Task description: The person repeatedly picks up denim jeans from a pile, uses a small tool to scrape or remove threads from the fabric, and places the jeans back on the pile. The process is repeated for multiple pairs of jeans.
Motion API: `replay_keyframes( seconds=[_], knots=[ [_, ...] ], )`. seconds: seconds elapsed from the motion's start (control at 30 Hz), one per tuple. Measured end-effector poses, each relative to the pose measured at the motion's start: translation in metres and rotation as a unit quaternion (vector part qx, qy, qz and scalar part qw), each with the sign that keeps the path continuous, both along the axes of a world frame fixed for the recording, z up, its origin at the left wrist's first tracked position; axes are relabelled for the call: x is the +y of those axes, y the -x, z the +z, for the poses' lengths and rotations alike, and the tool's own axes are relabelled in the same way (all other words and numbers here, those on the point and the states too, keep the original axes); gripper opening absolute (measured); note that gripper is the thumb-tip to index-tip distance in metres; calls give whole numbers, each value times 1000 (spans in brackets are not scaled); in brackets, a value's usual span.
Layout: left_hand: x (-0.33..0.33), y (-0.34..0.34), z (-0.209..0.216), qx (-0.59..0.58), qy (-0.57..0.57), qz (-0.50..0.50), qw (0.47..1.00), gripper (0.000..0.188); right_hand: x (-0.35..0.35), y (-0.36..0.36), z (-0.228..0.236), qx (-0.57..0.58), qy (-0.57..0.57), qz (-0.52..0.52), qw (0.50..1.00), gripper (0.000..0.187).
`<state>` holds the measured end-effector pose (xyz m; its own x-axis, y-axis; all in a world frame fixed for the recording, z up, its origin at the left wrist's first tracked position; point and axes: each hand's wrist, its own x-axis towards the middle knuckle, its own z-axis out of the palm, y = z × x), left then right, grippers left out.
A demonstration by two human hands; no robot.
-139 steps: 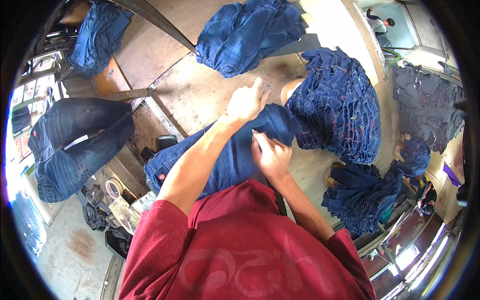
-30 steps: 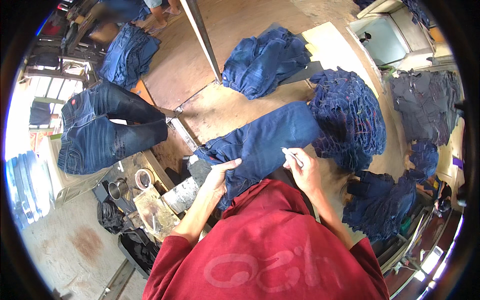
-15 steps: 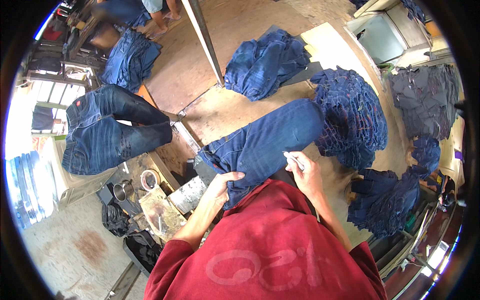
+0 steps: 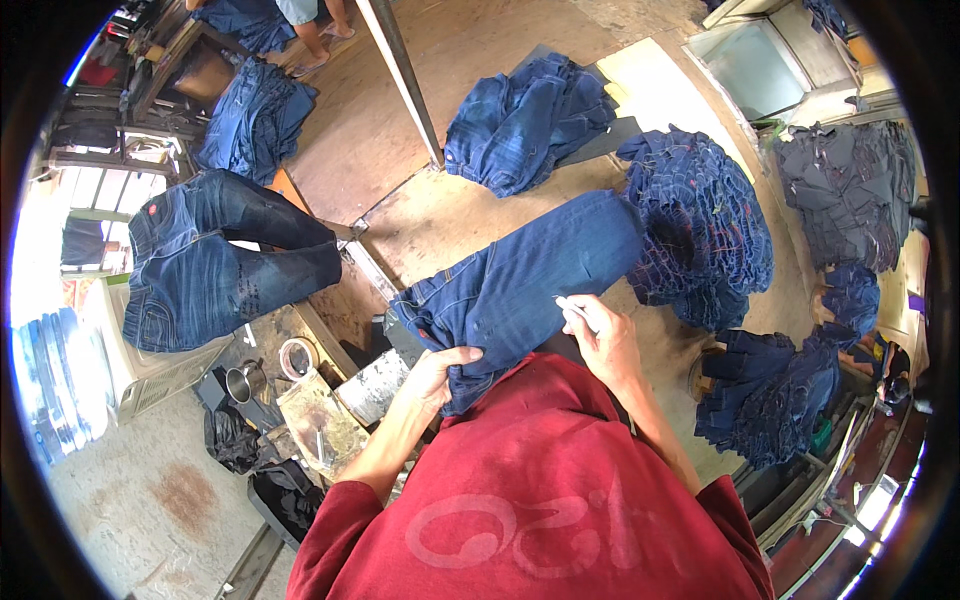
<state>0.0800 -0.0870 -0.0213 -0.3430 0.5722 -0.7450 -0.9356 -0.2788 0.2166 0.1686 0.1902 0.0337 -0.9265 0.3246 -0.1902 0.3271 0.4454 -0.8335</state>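
A pair of dark blue jeans (image 4: 540,265) lies in front of me, its leg stretching away to the upper right. My left hand (image 4: 433,378) grips the jeans near the waist end, thumb on top and fingers beneath the fabric. Over the near edge of the leg, my right hand (image 4: 605,340) is closed around a small silvery tool (image 4: 576,304) with a narrow tip, perhaps thread snips. Its tip points left, over or on the denim; whether it touches cannot be told. Most of the tool is hidden by my fingers.
Another pair of jeans (image 4: 225,255) is spread out at left. Denim piles lie ahead (image 4: 525,125) and to the right (image 4: 700,225), with a grey cloth pile (image 4: 845,190) beyond. A post (image 4: 403,80) rises ahead. A metal cup (image 4: 246,382) and tape roll (image 4: 298,358) sit at left.
My right hand with the small tool has shifted slightly left and away from me over the denim leg. My left hand keeps its grip on the jeans.
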Motion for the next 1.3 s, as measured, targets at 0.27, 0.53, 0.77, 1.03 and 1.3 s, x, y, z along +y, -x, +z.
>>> replay_keyframes(
  seconds=[0.27,0.53,0.77,1.03,1.3],
  knots=[
    [-1,-2,-1,-14,-18,0,1000,46,0,0,-3,34,-21,5,999,16],
    [-4,-4,-3,-21,-10,-8,1000,45,-1,-1,0,21,-25,19,999,15],
    [-3,-5,5,-17,-24,11,1000,45,-7,5,7,45,-31,34,998,14],
    [-13,-8,-9,-15,-1,-22,1000,34,-22,12,17,65,-59,75,993,13],
    [-10,-1,5,-2,86,-57,995,28,-45,15,31,101,-156,107,977,2]
  ],
)
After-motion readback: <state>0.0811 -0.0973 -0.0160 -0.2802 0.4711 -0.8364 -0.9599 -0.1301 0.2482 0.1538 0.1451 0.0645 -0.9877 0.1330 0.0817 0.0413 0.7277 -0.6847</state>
